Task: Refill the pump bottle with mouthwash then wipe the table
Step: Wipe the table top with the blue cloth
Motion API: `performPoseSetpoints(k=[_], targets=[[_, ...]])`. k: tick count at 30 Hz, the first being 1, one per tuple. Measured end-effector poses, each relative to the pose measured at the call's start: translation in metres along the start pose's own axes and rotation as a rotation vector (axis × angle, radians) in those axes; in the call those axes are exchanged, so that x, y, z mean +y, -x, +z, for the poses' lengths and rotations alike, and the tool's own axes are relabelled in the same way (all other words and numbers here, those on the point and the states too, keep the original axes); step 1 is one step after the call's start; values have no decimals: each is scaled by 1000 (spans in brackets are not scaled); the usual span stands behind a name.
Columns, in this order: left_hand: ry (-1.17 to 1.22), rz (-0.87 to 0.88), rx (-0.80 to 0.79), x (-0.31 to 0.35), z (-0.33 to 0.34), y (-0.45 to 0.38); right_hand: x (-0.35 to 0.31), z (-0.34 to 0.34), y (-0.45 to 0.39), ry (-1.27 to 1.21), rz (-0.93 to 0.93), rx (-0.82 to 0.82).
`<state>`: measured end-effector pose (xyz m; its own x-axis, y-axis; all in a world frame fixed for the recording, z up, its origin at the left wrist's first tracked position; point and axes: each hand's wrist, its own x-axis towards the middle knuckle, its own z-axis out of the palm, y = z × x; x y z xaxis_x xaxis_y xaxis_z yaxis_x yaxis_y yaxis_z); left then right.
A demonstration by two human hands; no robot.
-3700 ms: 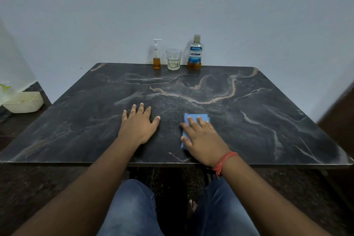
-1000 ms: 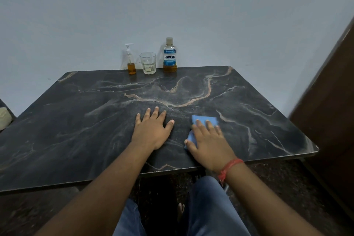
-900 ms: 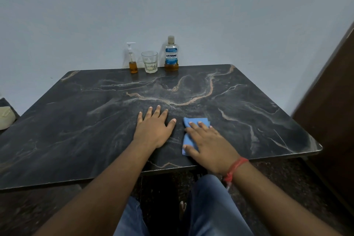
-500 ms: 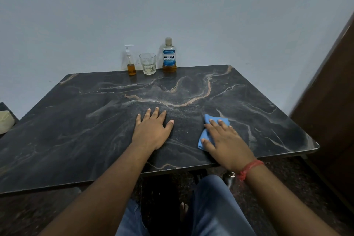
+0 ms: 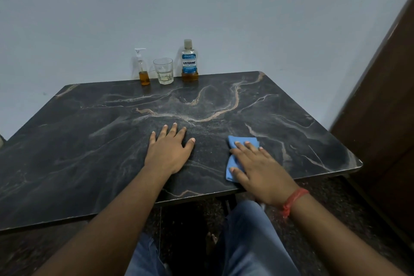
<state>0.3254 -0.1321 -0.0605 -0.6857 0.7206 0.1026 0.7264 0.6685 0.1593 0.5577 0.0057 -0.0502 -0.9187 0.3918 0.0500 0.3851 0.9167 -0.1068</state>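
Observation:
A small clear pump bottle [image 5: 143, 71] with amber liquid in its lower part stands at the far edge of the dark marble table [image 5: 89, 141]. To its right, past a glass, stands the mouthwash bottle [image 5: 189, 61], capped, with a blue label and a little amber liquid. My right hand [image 5: 259, 168] presses flat on a folded blue cloth [image 5: 237, 148] near the table's front right. My left hand [image 5: 169, 150] lies flat on the table, fingers spread, holding nothing.
A clear drinking glass [image 5: 163, 71] stands between the two bottles against the pale wall. A dark wooden panel [image 5: 380, 119] rises right of the table. My knees in blue jeans [image 5: 251, 242] are under the front edge.
My right hand has slid the blue cloth back and forth and now has it further right on the table. My left hand has stayed in place. The head view has shifted slightly.

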Motion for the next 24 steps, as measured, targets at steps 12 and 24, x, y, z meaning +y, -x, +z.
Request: performPoseSetpoints(k=[12,24], targets=[[-12,4,0,0,0,0,46,-19,4,22,281,28],[-12,-4,8,-1,0,0,36,-12,5,30,273,34]])
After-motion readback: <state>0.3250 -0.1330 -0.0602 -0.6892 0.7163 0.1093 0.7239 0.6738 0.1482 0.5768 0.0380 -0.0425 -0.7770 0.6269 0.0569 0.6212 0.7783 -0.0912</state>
